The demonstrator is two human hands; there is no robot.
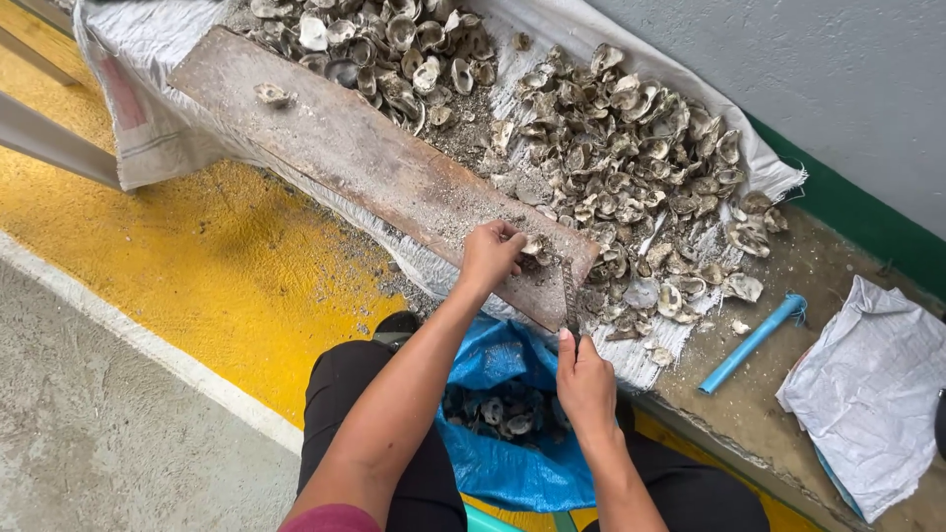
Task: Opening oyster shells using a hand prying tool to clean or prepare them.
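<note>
A yellow-painted floor strip [187, 266] with a white border line runs along the left, beside bare concrete. On it lies a white woven sack [148, 108] spread flat, and across the sack rests a long, weathered wooden plank [335, 148], dusted with grit, with a single loose shell [272, 95] near its far end. The left hand [490, 254] is closed around an oyster shell [535, 246], pressing it against the near end of the plank. Just to the right, the right hand [583, 379] grips the handle of a narrow metal blade [570, 294], whose tip meets that shell. Between the person's knees sits a blue bag [507, 463] with dark shells inside. Beyond the plank, a large heap of empty oyster shells [631, 167] covers the sack against the grey wall. Farther right, a blue plastic pipe [754, 343] lies on the concrete, near a crumpled white sack [872, 394].
</note>
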